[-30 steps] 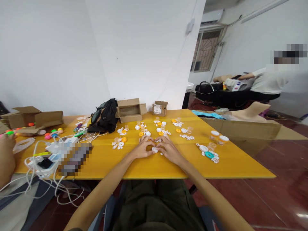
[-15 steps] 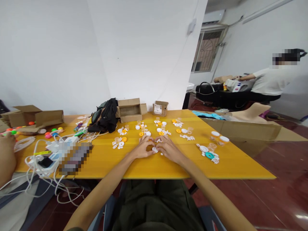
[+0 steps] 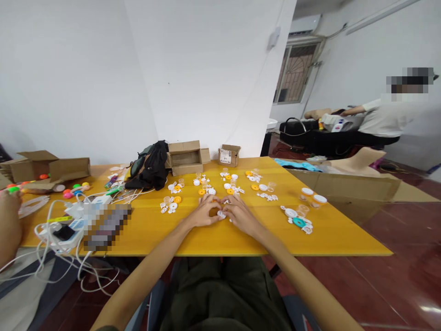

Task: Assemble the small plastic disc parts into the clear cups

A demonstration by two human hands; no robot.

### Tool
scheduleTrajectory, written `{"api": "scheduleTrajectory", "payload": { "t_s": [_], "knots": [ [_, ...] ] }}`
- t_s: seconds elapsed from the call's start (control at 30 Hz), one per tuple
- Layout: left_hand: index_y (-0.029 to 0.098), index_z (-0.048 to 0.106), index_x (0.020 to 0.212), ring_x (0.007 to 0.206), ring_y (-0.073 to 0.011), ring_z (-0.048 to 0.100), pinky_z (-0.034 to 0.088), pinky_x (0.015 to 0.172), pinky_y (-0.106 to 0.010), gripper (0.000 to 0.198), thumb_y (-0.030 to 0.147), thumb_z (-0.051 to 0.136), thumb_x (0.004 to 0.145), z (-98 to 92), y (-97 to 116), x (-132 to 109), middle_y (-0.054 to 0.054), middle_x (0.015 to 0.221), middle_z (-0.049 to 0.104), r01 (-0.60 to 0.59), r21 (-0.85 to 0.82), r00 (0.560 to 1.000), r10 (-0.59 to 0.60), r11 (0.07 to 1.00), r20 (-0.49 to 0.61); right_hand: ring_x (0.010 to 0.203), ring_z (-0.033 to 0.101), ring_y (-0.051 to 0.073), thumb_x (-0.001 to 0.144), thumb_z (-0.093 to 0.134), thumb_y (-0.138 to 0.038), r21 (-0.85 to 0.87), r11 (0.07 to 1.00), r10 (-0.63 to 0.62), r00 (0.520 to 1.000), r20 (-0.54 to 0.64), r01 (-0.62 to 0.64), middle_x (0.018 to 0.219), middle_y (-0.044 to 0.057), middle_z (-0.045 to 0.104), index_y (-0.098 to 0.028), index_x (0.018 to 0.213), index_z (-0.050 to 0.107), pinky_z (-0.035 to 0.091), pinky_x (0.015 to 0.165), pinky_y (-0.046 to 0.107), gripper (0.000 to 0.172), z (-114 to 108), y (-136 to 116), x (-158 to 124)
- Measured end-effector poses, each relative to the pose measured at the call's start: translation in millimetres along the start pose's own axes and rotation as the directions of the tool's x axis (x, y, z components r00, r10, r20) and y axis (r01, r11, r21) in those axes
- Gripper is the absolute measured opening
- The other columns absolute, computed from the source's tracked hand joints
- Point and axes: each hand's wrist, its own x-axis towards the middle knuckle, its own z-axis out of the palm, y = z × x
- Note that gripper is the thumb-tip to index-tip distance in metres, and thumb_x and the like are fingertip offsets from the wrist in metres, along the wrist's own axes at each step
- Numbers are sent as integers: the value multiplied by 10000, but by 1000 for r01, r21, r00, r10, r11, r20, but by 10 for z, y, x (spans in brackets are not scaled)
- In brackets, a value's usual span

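Close to the table's front edge, my left hand [image 3: 206, 213] and my right hand [image 3: 240, 214] meet with curled fingers. Between their thumbs and fingertips is a small whitish, partly clear round piece [image 3: 221, 214]; its exact kind is too small to make out. The fingers of both hands are closed on it. Right behind my fingertips lie small white plastic pieces [image 3: 225, 201], partly covered by the hands. Just beyond are an orange ring [image 3: 230, 191], white round caps [image 3: 211, 191] and small clear cups [image 3: 234, 182].
More part groups with orange rings [image 3: 177, 199] or a teal ring [image 3: 299, 222] lie around. Two lidded jars [image 3: 319, 201] stand right. Cartons [image 3: 186, 158], a black bag [image 3: 151, 168] and a cabled power strip [image 3: 77, 225] are left and behind. Another person's arm [image 3: 8, 227] rests far left; a person [image 3: 389, 117] sits right.
Both hands keep the same grip on the small piece at the same spot. The whole view has shifted very slightly.
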Motion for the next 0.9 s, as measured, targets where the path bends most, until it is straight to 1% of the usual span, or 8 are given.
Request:
{"api": "scheduleTrajectory", "payload": {
  "t_s": [0.2,0.4,0.47,0.6,0.73,0.83,0.9],
  "knots": [
    [245,727,959,1253,-294,446,328,1121,-494,141,310,733,835,2,3,3,-71,1273,576,1,10,1000,-1,1000,8,1106,569,256,911,535,-89,22,1000,12,1000,-13,-12,1117,89,648,-234,827,691,499,936,459,229,5,2,-16],
    [256,724,970,1259,-298,441,330,1119,-499,150,330,726,839,-6,10,-4,-67,1281,579,8,10,1000,-8,1000,8,1126,566,270,931,525,-122,-17,1000,4,1000,-12,-4,1120,89,650,-248,850,718,490,968,477,243,-20,-57,-38],
    [257,724,976,1257,-299,442,329,1118,-500,156,330,724,838,-9,17,-9,-67,1280,580,9,9,1000,-9,1000,6,1131,569,271,944,507,-136,-20,1000,9,1000,-30,-10,1136,90,653,-251,882,724,492,971,478,253,-34,-73,-62],
    [269,719,976,1235,-297,454,333,1111,-497,157,312,723,825,-12,30,-14,-59,1258,586,11,8,1000,-11,1000,-3,1110,587,273,960,486,-165,-2,998,59,995,-83,-59,1158,90,656,-260,923,726,501,960,485,261,-65,-66,-159],
    [261,705,948,1219,-297,454,337,1098,-491,154,305,742,805,-13,42,-16,-55,1239,585,14,27,1000,-14,1000,-10,1090,604,270,953,508,-189,2,996,93,993,-77,-94,1141,82,657,-263,911,727,506,971,480,235,-91,-51,-297],
    [254,693,958,1218,-304,448,338,1092,-494,214,342,779,783,-20,56,-22,-59,1240,581,20,42,1000,-19,999,-13,1090,610,271,949,536,-213,-13,995,94,993,-64,-95,1136,89,657,-256,923,722,516,971,474,192,-99,-68,-368],
    [260,688,999,1216,-308,447,341,1088,-497,276,374,793,771,-32,66,-28,-62,1243,581,19,42,1000,-18,999,-12,1088,612,274,952,538,-211,-24,996,86,994,-67,-88,1134,96,657,-254,922,717,522,963,476,187,-102,-85,-386]
  ]
}}
